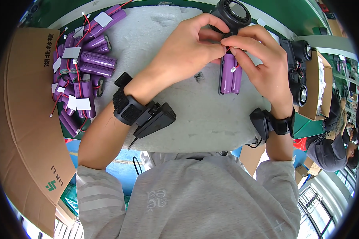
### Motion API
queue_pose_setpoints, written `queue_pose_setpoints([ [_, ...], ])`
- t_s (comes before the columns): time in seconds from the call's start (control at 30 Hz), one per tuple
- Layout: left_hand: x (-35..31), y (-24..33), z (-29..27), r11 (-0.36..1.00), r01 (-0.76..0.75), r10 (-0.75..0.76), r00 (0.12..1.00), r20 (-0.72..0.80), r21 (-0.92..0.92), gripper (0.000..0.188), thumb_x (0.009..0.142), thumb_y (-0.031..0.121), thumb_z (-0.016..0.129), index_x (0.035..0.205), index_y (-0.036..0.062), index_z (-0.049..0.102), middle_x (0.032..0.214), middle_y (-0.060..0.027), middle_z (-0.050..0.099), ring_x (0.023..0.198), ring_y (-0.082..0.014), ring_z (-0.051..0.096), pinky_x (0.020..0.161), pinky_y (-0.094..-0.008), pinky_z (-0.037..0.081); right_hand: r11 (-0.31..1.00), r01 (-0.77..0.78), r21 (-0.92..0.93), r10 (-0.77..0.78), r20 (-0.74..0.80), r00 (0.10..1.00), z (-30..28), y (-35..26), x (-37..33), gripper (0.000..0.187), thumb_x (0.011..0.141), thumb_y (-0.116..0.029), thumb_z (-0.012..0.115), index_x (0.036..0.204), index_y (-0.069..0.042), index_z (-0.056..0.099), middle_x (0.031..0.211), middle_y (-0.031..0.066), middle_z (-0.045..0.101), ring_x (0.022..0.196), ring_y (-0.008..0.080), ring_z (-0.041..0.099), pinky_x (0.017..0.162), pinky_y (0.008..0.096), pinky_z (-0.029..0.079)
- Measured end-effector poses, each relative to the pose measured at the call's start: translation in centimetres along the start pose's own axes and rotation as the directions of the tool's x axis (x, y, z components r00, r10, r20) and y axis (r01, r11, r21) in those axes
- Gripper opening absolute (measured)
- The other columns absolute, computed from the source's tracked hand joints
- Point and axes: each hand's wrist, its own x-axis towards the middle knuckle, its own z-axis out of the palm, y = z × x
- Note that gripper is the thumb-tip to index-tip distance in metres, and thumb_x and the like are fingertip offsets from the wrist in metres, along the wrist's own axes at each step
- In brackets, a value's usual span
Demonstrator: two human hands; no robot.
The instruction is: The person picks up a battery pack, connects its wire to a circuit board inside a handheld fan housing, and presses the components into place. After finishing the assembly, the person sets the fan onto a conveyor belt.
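Note:
A black handheld device with a round head [236, 12] lies at the far middle of a pale foam pad [163, 131]. In its opened handle sits a purple battery pack [230, 77] of two cells side by side, with a small white connector [233, 69] on top. Both hands meet at the handle's neck, just above the pack. My left hand [199, 44] is closed, its thumb and fingers pinching near thin red wires. From the right, my right hand [261, 55] pinches at the same spot, fingertips together. What the fingertips hold is mostly hidden.
A heap of purple battery packs [97, 59] with wires and white pads lies left of the foam. Beside it stands a large cardboard box [28, 107]. Several black devices [298, 63] and an opened carton [321, 87] are at the right. Farther right, a person [329, 151] sits.

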Motion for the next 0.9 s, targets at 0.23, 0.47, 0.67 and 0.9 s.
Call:
queue_pose_setpoints([
  [0.23, 0.04, -0.02, -0.09, 1.0, 0.002, -0.002, 1.0, 0.02, 0.001, 0.035, 0.083, 0.006, 0.063, 0.114, -0.0046, 0.054, 0.103, -0.0172, 0.066, 0.09, -0.0197, 0.067, 0.078, -0.0318, 0.056, 0.995, -0.088, -0.04, 0.089, 0.012, 0.996, -0.2, -0.47, 0.03, 0.027, 0.075, 0.004, 0.072, 0.099, -0.008, 0.072, 0.09, 0.0063, 0.063, 0.078, 0.0207, 0.061, 0.068, 0.0287, 0.051],
  [0.47, -0.05, 0.14, -0.12, 1.0, 0.004, -0.004, 1.0, 0.026, 0.001, 0.034, 0.083, 0.005, 0.063, 0.114, -0.0047, 0.054, 0.1, -0.0165, 0.067, 0.09, -0.0194, 0.066, 0.078, -0.0317, 0.056, 0.998, -0.06, -0.005, 0.06, -0.017, 0.998, 0.03, 0.0, 0.1, 0.026, 0.075, -0.001, 0.075, 0.099, -0.011, 0.073, 0.083, 0.0051, 0.062, 0.067, 0.0196, 0.059, 0.056, 0.0291, 0.047],
  [0.67, -0.11, 0.18, -0.13, 1.0, 0.001, 0.0, 1.0, 0.027, -0.016, 0.032, 0.084, 0.004, 0.062, 0.114, -0.0044, 0.054, 0.099, -0.0161, 0.067, 0.089, -0.0192, 0.066, 0.079, -0.0316, 0.056, 0.998, -0.054, -0.009, 0.054, -0.018, 0.998, -0.03, -0.02, 0.06, 0.027, 0.075, -0.002, 0.075, 0.1, -0.01, 0.072, 0.082, 0.0057, 0.061, 0.067, 0.0202, 0.059, 0.056, 0.0292, 0.048],
  [0.9, -0.08, -0.02, -0.05, 1.0, -0.003, 0.003, 1.0, 0.012, 0.007, 0.032, 0.083, 0.004, 0.061, 0.113, -0.0035, 0.055, 0.098, -0.0156, 0.067, 0.088, -0.0191, 0.067, 0.077, -0.0305, 0.055, 0.99, -0.142, -0.001, 0.142, 0.032, 0.989, -0.2, -0.23, -0.09, 0.029, 0.077, -0.001, 0.074, 0.105, -0.005, 0.071, 0.09, 0.0064, 0.063, 0.079, 0.0192, 0.061, 0.069, 0.0277, 0.05],
])
